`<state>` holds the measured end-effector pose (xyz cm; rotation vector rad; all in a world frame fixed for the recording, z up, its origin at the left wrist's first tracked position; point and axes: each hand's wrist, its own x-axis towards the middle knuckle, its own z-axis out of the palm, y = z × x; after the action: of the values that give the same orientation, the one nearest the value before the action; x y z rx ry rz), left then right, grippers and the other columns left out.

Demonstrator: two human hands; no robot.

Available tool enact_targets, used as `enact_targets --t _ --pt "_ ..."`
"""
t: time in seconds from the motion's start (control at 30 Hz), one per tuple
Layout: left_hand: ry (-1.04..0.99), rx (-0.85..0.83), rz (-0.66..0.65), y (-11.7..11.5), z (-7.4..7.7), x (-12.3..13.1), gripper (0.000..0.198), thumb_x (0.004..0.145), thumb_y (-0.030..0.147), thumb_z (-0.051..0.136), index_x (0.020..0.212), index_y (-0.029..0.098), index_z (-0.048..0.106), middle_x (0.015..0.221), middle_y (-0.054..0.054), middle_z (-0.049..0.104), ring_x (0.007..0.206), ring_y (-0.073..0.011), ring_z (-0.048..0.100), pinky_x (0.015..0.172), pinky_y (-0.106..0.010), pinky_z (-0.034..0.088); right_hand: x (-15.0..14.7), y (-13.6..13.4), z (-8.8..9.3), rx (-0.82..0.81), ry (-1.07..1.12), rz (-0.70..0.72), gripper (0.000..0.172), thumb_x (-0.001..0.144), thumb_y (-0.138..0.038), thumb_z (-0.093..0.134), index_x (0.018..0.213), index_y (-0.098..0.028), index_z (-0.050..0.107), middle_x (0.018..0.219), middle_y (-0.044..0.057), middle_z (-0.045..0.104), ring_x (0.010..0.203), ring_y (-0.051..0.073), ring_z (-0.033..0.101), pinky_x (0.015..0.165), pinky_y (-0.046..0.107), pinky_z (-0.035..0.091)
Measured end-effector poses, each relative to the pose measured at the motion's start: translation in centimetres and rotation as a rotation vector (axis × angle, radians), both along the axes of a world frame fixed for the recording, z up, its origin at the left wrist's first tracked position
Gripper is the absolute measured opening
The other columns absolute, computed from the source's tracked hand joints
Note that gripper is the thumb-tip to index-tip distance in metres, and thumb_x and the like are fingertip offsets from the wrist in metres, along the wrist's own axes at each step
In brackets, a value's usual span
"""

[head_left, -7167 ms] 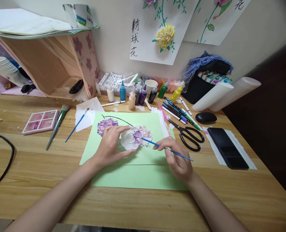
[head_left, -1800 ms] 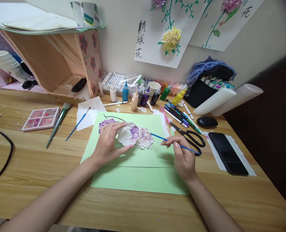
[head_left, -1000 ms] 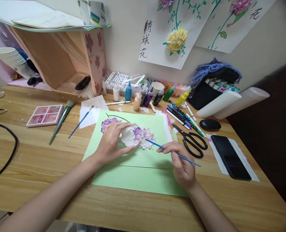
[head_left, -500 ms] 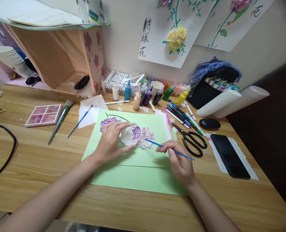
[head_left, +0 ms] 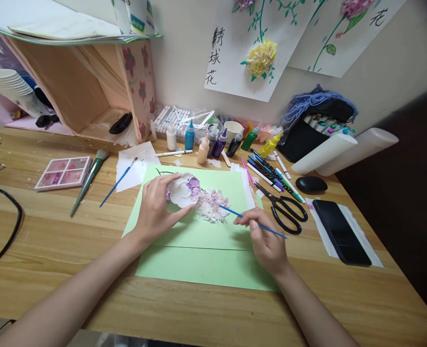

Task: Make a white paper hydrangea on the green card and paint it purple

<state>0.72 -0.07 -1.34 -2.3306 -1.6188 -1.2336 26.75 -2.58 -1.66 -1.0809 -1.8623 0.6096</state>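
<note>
Between thumb and fingers, my left hand (head_left: 157,205) grips a white flower-shaped paint palette (head_left: 179,195) with purple paint in its right-hand wells. The palette is over the left part of a light green sheet (head_left: 199,267), and a purple paper-shred flower is mostly hidden behind it and the hand. My right hand (head_left: 265,236) pinches a thin blue paintbrush (head_left: 249,219). Its tip is at the right side of a pale pink and white flower of paper shreds (head_left: 213,207) on the sheet; whether it touches the shreds I cannot tell.
Black scissors (head_left: 285,207), several pens (head_left: 267,168) and a phone (head_left: 341,231) lie to the right. Paint bottles (head_left: 220,144) stand behind the sheet. On the left are another blue brush (head_left: 117,183), a large green brush (head_left: 88,183) and a pink palette box (head_left: 63,173).
My left hand has moved the palette left, uncovering more of the pale flower. The brush tip has left the palette's purple paint and is now over the pale flower.
</note>
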Motion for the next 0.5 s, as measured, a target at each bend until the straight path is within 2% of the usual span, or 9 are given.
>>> enact_targets --t 0.5 --pt "-0.009 -0.015 -0.007 -0.05 -0.01 -0.06 0.063 0.076 0.040 0.074 0.128 0.024 0.042 0.119 -0.011 0.061 0.110 -0.0281 0.058 0.091 -0.043 0.044 -0.02 -0.10 0.05 0.013 -0.013 0.032 0.019 0.094 -0.017 0.040 0.087 -0.022 0.058 0.078 0.003 0.063 0.075 0.018 0.061 0.068 0.032 0.048"
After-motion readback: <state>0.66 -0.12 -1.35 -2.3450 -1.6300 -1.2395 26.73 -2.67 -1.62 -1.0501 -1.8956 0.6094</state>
